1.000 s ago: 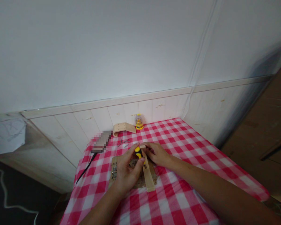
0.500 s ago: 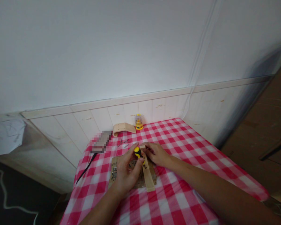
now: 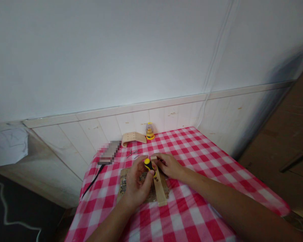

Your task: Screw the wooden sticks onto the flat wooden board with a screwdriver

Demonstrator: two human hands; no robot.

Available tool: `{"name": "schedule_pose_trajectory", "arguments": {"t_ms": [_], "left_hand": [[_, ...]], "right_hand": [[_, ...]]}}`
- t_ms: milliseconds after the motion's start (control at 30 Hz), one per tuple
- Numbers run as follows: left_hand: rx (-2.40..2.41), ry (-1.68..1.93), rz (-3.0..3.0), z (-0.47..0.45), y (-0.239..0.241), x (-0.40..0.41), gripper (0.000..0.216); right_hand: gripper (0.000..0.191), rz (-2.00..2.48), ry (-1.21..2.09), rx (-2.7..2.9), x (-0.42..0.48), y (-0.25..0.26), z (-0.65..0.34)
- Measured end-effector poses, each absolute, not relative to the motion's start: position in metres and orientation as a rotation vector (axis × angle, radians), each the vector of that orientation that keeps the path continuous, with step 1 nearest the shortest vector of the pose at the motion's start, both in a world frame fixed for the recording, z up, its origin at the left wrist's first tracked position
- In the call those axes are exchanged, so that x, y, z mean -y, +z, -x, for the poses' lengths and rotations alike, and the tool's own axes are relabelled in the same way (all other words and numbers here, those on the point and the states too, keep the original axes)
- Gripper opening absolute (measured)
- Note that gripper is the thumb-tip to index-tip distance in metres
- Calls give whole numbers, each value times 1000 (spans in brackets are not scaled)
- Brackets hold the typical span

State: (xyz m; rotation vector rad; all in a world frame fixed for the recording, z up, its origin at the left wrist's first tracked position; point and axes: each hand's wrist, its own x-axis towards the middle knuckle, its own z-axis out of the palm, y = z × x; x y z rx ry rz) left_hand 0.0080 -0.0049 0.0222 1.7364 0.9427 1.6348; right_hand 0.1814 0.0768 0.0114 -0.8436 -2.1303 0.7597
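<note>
My left hand [image 3: 135, 184] is closed around a stubby screwdriver [image 3: 148, 163] with a yellow and black handle. Its handle tilts over a pale wooden bar [image 3: 162, 194], close to some small dark spots on the bar's top; the tip is hard to make out. My right hand [image 3: 171, 167] grips the far end of that bar, fingers bent around its edge. Under the bar lies a flat brown cardboard piece [image 3: 123, 179] with dark printing, in what looks like clear plastic.
Several small screws [image 3: 133, 154] lie beyond my hands. A curved wooden piece with holes [image 3: 133, 136] and a yellow-based clear container [image 3: 149, 131] stand by the wall. At left is a blurred-out flat object [image 3: 110, 152] with a black cord [image 3: 93, 182]. A checked cloth [image 3: 204, 151] covers the table.
The fingers of my left hand have shifted slightly on the screwdriver handle, which leans a touch further left. My right hand and the wooden bar stay put.
</note>
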Motion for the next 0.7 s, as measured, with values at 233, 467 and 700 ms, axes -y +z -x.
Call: {"name": "schedule_pose_trajectory", "arguments": {"t_ms": [233,467,700], "left_hand": [[-927,1636,-1720,-8,21,6,33],[-1026,1749,-1505,-8,15,1,38],[-1051,1806,-1424,-8,15,-1,37]], "right_hand": [[24,845,733,2140,-79,11,-181],[23,851,796,2120,-78,8,-181],[20,894,763,2140,-81,8,-181]]}}
